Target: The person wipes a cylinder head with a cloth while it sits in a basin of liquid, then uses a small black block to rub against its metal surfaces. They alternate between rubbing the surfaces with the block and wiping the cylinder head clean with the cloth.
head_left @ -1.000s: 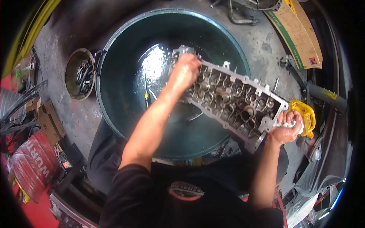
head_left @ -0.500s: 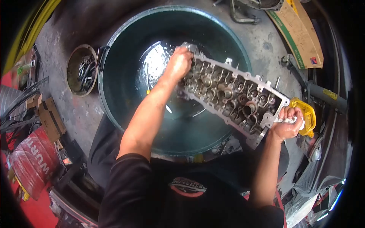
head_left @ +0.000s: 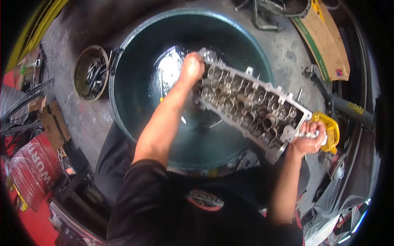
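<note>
A grey metal cylinder head (head_left: 250,107), with its valve bores facing up, lies slantwise over the right side of a large dark green tub (head_left: 117,100). My left hand (head_left: 193,67) is closed round its far left end, above the tub. At its near right end, my right hand (head_left: 308,140) is closed on a crumpled white rag (head_left: 312,134) and touches the metal. How far those fingers also grip the cylinder head is hidden. Just beyond my right hand is a yellow plastic container (head_left: 329,132). Liquid glistens at the bottom of the tub.
Left of the tub stands a round pan (head_left: 80,84) with small metal parts in it. Flattened cardboard (head_left: 324,45) lies at the upper right, near a grey cylinder bar (head_left: 353,107). A red bag (head_left: 33,168) and a cardboard box (head_left: 54,125) are on the left.
The view has shifted slightly. My left hand and the far end of the cylinder head sit a little lower in view; both hands keep their holds.
</note>
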`<action>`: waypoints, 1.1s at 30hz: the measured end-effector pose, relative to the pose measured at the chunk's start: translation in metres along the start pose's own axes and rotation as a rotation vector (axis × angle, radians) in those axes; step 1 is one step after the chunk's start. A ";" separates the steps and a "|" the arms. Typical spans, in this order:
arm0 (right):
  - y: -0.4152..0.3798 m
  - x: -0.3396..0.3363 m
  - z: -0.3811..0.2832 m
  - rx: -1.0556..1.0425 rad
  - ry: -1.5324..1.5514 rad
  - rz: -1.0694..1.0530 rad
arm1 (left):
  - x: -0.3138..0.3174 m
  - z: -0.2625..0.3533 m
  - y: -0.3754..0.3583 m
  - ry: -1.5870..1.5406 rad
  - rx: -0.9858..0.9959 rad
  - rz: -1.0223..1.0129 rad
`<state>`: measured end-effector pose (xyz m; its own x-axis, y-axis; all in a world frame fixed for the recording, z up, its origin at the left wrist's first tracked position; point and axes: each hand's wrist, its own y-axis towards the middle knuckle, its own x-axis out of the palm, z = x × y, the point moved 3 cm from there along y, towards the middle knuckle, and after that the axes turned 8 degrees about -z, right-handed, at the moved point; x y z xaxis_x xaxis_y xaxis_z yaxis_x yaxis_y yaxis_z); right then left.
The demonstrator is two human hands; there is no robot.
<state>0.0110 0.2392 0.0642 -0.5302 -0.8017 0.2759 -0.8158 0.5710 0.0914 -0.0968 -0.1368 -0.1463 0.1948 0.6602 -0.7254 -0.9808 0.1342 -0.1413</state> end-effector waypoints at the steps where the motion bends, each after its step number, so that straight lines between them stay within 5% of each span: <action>1: -0.002 -0.002 0.001 0.005 0.017 0.000 | -0.003 0.012 -0.003 0.080 0.165 0.135; 4: -0.001 0.000 0.004 0.018 0.049 0.009 | -0.005 0.050 -0.026 -0.049 0.357 0.205; 8: 0.001 -0.004 0.000 -0.010 -0.035 0.003 | 0.024 0.011 -0.008 0.158 0.127 0.080; 9: -0.001 -0.004 0.000 0.001 -0.024 -0.002 | 0.006 0.037 -0.020 0.099 0.289 0.173; 11: 0.000 0.001 0.003 0.013 0.014 -0.004 | 0.005 0.039 -0.028 -0.017 0.261 0.270; 14: -0.006 0.006 -0.005 0.002 -0.030 0.035 | 0.016 0.024 -0.015 0.276 0.213 -0.022; 17: -0.004 0.005 -0.001 0.030 0.057 0.015 | 0.012 0.032 -0.027 -0.005 0.276 0.237; 19: -0.005 0.006 -0.002 0.034 0.054 0.030 | 0.007 0.026 -0.019 0.106 0.179 0.045; 24: -0.005 0.000 0.000 0.004 0.050 0.035 | 0.004 0.031 -0.033 0.055 0.276 0.189; 27: -0.005 -0.001 0.000 0.001 0.014 0.012 | 0.001 0.032 -0.023 -0.014 0.070 0.110; 31: -0.006 0.003 -0.002 -0.012 0.020 0.016 | -0.003 0.032 -0.034 -0.067 -0.134 0.372; 33: -0.008 -0.006 0.000 0.009 0.001 0.008 | -0.005 0.072 -0.040 -0.056 0.185 0.267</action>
<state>0.0208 0.2389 0.0616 -0.5366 -0.7968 0.2777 -0.8136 0.5759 0.0802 -0.0582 -0.0927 -0.0883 -0.0646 0.7288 -0.6816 -0.9808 0.0794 0.1779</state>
